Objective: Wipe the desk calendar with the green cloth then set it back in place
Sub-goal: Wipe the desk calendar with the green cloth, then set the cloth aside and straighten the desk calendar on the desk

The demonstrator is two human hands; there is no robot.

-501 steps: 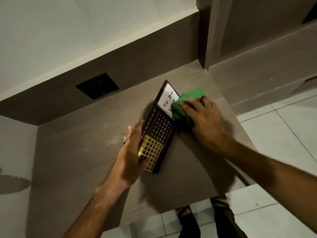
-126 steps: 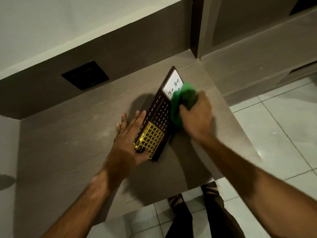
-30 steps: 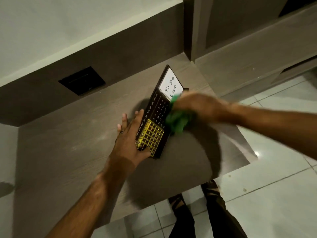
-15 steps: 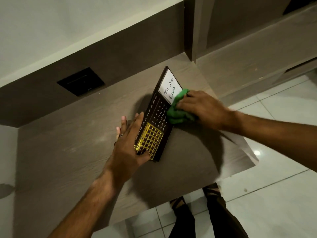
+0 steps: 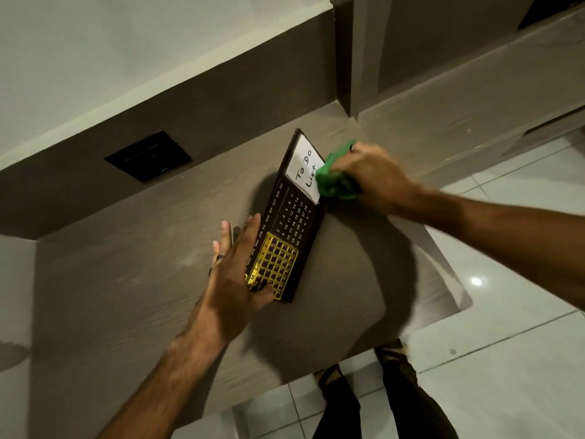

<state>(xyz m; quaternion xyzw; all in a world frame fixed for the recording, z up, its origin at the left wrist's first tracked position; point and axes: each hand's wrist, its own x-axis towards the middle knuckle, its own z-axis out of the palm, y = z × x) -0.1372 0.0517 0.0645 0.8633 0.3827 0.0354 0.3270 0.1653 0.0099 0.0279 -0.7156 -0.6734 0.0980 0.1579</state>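
The desk calendar point(image 5: 289, 217) is a long dark board with a gold date grid at its near end and a white "To Do List" panel at its far end. It lies tilted on the wooden desk point(image 5: 142, 280). My left hand point(image 5: 235, 280) holds its near end, thumb on the gold grid and fingers along the left edge. My right hand point(image 5: 372, 175) grips the bunched green cloth point(image 5: 335, 179) and presses it against the right edge of the white panel.
A dark wall plate point(image 5: 148, 156) sits in the brown back panel behind the desk. A lower wooden ledge point(image 5: 459, 122) runs to the right. Beyond the desk's front edge are white floor tiles point(image 5: 506, 359) and my legs.
My right hand has slid the cloth up the calendar, from beside the date numbers to the white panel's edge. My left hand has kept its hold on the near end.
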